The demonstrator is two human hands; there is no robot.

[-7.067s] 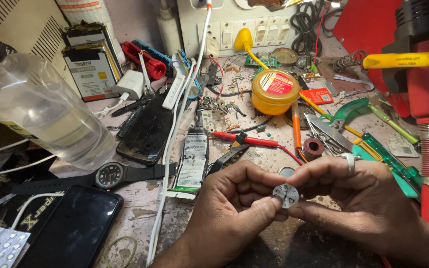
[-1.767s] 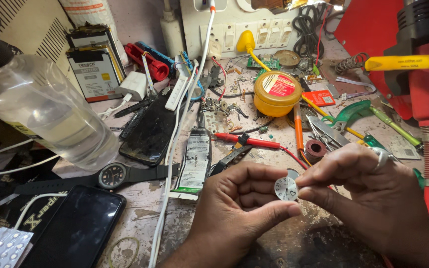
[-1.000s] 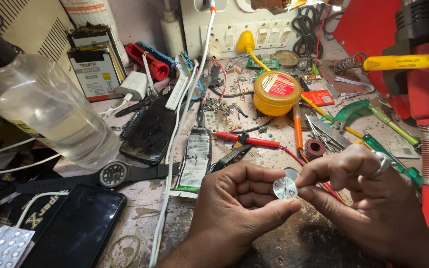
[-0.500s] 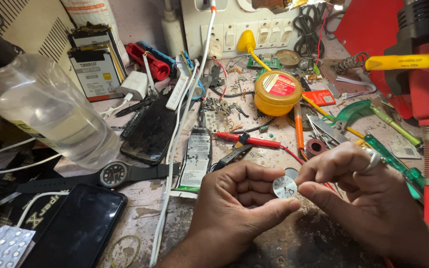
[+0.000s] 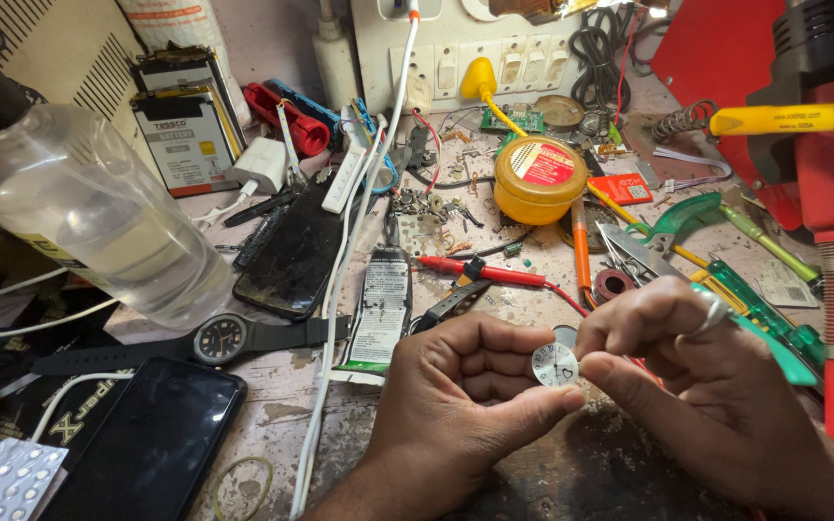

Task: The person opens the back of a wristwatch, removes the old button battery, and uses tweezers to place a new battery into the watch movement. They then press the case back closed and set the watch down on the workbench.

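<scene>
Left hand and right hand, fingertips pinched together.

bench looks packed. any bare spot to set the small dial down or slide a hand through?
One bare strip: between the white cable and the left hand, below the squeezed tube. Another patch of bare bench lies under the hands, which hold the dial. Crowded around the yellow tin.

Right hand fingertips shifted onto watch dial edge; dial turned slightly.
</scene>
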